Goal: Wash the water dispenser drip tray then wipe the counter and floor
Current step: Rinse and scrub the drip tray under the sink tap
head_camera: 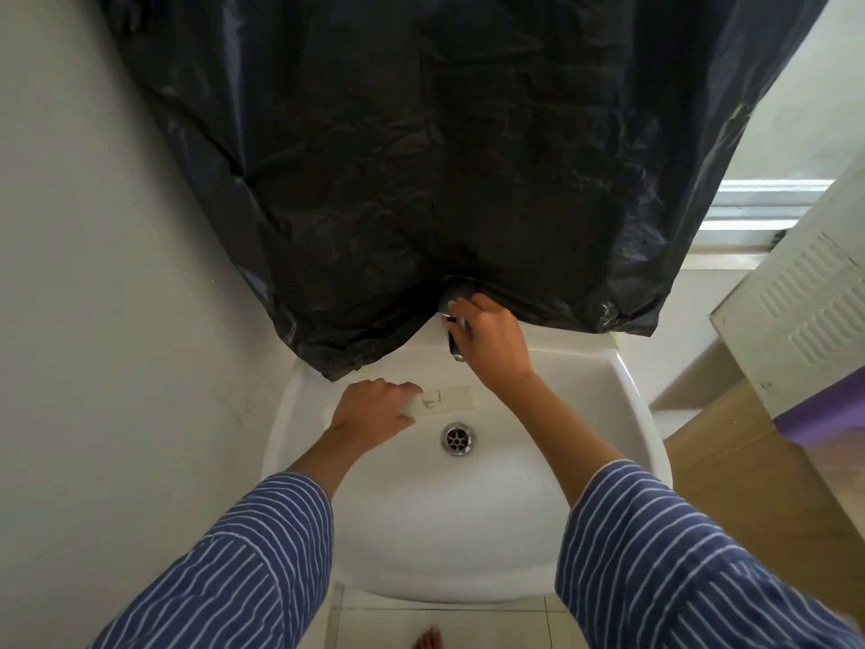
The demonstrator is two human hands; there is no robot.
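Note:
I stand over a white sink (pixel 627 414) with a steel drain (pixel 457 438) in its bowl. My left hand (pixel 374 412) grips the left end of a white oblong drip tray (pixel 451 399) held over the back of the bowl, just behind the drain. At the back of the sink my right hand (pixel 491 341) reaches to the chrome tap (pixel 454 341), with its fingers curled around the top of it. No water stream shows. Both forearms wear blue sleeves with white stripes.
A black plastic sheet (pixel 444 156) hangs over the wall above the sink and drapes onto its back rim. A grey wall stands close on the left. To the right are a wooden surface (pixel 730 461), a white vented panel (pixel 810 311) and a window sill. White floor tiles and toes show below.

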